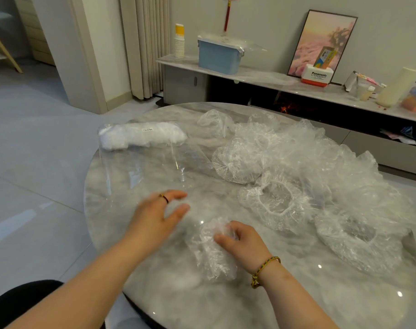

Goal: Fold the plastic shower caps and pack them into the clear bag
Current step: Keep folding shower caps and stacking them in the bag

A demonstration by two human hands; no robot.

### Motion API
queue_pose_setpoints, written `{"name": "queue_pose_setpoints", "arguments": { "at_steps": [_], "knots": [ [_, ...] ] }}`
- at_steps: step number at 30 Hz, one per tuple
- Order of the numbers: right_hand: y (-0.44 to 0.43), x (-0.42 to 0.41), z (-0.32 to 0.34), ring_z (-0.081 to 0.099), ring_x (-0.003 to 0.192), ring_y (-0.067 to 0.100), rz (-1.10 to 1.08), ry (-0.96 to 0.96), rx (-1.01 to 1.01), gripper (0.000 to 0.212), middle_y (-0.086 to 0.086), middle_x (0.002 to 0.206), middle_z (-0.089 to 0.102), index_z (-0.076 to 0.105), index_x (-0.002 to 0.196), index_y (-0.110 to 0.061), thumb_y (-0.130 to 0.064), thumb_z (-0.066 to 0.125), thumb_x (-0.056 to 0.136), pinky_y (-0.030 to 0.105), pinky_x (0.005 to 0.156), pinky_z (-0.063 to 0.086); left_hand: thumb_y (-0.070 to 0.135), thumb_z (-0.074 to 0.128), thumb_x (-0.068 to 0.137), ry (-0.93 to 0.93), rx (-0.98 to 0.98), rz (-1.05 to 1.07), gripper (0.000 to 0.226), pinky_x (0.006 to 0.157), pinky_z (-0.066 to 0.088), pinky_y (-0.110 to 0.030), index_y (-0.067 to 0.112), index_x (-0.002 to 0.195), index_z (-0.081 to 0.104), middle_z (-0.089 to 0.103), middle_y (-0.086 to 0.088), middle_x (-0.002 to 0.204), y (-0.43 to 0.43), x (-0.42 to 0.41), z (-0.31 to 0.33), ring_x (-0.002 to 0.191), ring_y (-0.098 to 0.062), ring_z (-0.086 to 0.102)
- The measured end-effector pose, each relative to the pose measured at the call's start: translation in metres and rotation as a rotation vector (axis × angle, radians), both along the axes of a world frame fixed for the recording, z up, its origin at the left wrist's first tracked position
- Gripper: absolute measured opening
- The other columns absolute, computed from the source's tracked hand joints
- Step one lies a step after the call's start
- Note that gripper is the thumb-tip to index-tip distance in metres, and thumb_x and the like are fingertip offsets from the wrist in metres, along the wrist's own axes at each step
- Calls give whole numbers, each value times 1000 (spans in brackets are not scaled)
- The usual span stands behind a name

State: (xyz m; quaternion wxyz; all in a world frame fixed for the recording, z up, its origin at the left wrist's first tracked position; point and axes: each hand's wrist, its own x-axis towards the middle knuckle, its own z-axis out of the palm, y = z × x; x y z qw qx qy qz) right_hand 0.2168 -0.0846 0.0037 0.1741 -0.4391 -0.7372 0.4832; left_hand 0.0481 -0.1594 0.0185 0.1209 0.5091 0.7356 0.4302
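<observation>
- Right grip (242,243): narrow, with the fingers and thumb curled onto a crumpled shower cap (214,255) and pinching its upper end. The cap is thin, clear, wrinkled film, gathered into a long bunch that trails toward the person and lies on the counter (297,298).
- A woven multicoloured bracelet (265,269) circles the right wrist.
- Left grip (159,212): wide and holding nothing, with the fingers spread and nearly straight, just left of the held cap. It is blurred, so contact with the counter cannot be told. One finger bears a dark ring (164,198).
- Counter: round, glossy, grey-white marbled slab with specular highlights.
- Clear bag (142,162): lies beyond the left grip on the counter's left side. Its near part is flat transparent film, and its far end is filled by a white compact bundle (140,136) of packed caps.
- Loose pile (304,153) of shower caps: puffy, crinkled and translucent, heaped across the counter's right and far side.
- Open cap (275,203): ring-shaped with a ruffled elastic rim, at the pile's near edge, beyond the right grip.
- Low shelf (261,74) against the wall: carries a blue lidded bin (220,57), a stack of paper cups (179,45), a framed picture (321,41) and a white-and-red box (317,76).
</observation>
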Motion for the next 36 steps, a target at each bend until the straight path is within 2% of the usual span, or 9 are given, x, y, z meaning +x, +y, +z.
{"name": "queue_pose_setpoints", "arguments": {
  "at_steps": [2,6,13,21,24,26,28,31,36],
  "knots": [
    [2,0,-1,29,54,8,-40,39,-8,38,-2,60,32,34,59,-14,-11,61,86,15,49,26,48,45,86,373,-23,142,41,100,25,-34,20,100,72,58,-4,125,9,-21,8,121,-25,47],
    [4,0,-2,31,54,7,-116,131,-66,35,-2,60,33,36,61,-12,-9,59,87,14,49,27,41,26,100,786,-609,68,40,113,-7,-40,30,118,60,-1,0,157,23,-49,5,143,-23,-5],
    [2,1,-3,40,61,13,-112,177,-142,23,2,65,43,45,69,-8,-8,58,87,12,51,34,41,20,100,949,-882,93,54,112,-11,-49,17,148,12,-9,-2,156,24,-61,-6,143,-24,-12],
    [-3,2,10,49,75,16,-70,187,-143,13,7,78,53,54,82,-1,-11,57,89,13,59,40,40,34,98,1059,-695,25,78,115,-4,-42,7,140,-23,-8,-4,156,10,-54,7,143,-20,6],
    [-11,0,29,49,95,8,-57,310,-179,7,-10,84,56,54,95,-18,-12,53,91,12,78,41,28,88,54,1035,-310,-23,112,96,27,-39,1,139,21,46,-15,138,-4,-49,2,106,-25,53],
    [-16,-5,41,48,103,2,-19,376,-221,15,-20,92,53,48,99,-26,-12,49,93,11,86,39,7,91,21,1023,-172,-38,114,71,28,-31,3,126,47,66,-13,113,-12,-48,-4,71,-24,52],
    [-23,-16,51,60,98,7,105,339,-188,17,-11,96,64,58,96,-23,-11,46,94,14,84,47,-6,84,16,1029,-85,-25,112,63,24,-27,3,120,44,69,-11,107,-23,-42,-2,53,-19,54],
    [-26,-37,56,62,99,13,170,254,-142,20,-1,105,66,60,102,-18,-10,43,96,26,90,49,-6,81,11,982,-5,-48,115,64,28,-24,6,118,43,70,-8,106,-31,-32,7,47,-12,56],
    [-38,-62,56,40,64,0,284,-137,85,33,-12,72,40,32,68,-27,-14,40,97,12,60,34,6,87,11,891,-18,-50,119,55,45,-12,13,122,44,68,2,111,-40,-31,20,59,-2,56]
  ]
}}
